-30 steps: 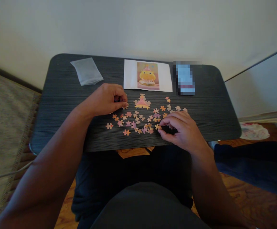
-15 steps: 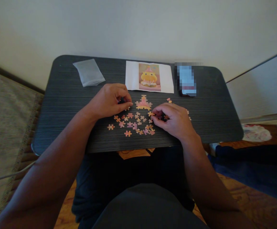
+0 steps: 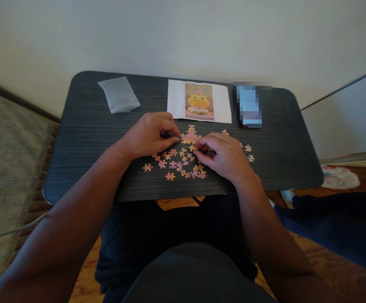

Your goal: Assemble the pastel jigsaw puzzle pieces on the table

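Observation:
Several small pink and orange puzzle pieces (image 3: 176, 164) lie scattered on a dark table (image 3: 85, 139). A joined cluster of pieces (image 3: 189, 136) sits just above them. My left hand (image 3: 151, 134) rests beside the cluster's left edge, fingers curled and pinched together near it. My right hand (image 3: 222, 155) is pinched on a yellow puzzle piece (image 3: 193, 148) right below the cluster. A printed reference picture (image 3: 199, 101) of a yellow figure lies beyond the cluster.
A clear plastic bag (image 3: 119, 94) lies at the table's back left. A phone (image 3: 248, 105) lies right of the picture. The wall runs close behind the table. Dark cloth (image 3: 334, 227) covers the floor at right.
My right hand picked a yellow piece from the loose ones at right and carried it left and up to just under the cluster. My left hand slid slightly right toward the cluster.

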Demonstrator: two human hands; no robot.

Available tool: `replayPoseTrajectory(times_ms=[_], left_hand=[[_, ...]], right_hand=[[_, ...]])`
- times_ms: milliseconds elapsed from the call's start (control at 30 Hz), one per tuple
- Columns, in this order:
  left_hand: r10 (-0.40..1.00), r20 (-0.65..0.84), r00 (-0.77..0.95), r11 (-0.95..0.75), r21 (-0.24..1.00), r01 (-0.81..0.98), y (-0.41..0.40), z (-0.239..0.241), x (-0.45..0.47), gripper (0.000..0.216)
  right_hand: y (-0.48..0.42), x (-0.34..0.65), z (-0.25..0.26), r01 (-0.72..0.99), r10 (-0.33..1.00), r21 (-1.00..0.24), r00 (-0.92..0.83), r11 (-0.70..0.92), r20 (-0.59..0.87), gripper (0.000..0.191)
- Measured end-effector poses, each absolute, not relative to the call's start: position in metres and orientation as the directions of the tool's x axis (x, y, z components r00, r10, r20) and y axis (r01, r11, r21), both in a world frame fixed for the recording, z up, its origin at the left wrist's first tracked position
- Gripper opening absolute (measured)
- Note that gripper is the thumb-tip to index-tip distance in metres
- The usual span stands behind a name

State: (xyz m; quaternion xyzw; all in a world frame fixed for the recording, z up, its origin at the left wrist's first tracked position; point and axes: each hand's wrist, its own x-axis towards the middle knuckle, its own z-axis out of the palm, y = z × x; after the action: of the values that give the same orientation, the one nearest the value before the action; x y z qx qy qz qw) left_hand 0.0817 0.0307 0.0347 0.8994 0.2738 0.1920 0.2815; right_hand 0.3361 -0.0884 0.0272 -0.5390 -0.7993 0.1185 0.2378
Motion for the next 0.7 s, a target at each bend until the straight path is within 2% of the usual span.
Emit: replayPoseTrajectory(times_ms=[233,467,700], left_hand=[[0.555,0.267,0.788,-0.725,0.62,0.301,0.0345,0.0255,0.0804,0.014],[0.55,0.284,0.785,-0.728,0.624,0.284,0.033,0.0254,0.0817,0.014],[0.516,0.286,0.808,-0.735,0.632,0.246,0.0307,0.0277,0.0824,0.015]], right_hand=[[-0.0826,0.3311,0.0279,0.822,0.927,-0.432,-0.3,0.372,0.227,0.003],[-0.0835,0.3311,0.0264,0.786,0.934,-0.507,-0.27,0.353,0.233,0.004],[-0.0852,0.3311,0.0254,0.776,0.931,-0.519,-0.262,0.359,0.252,0.004]])
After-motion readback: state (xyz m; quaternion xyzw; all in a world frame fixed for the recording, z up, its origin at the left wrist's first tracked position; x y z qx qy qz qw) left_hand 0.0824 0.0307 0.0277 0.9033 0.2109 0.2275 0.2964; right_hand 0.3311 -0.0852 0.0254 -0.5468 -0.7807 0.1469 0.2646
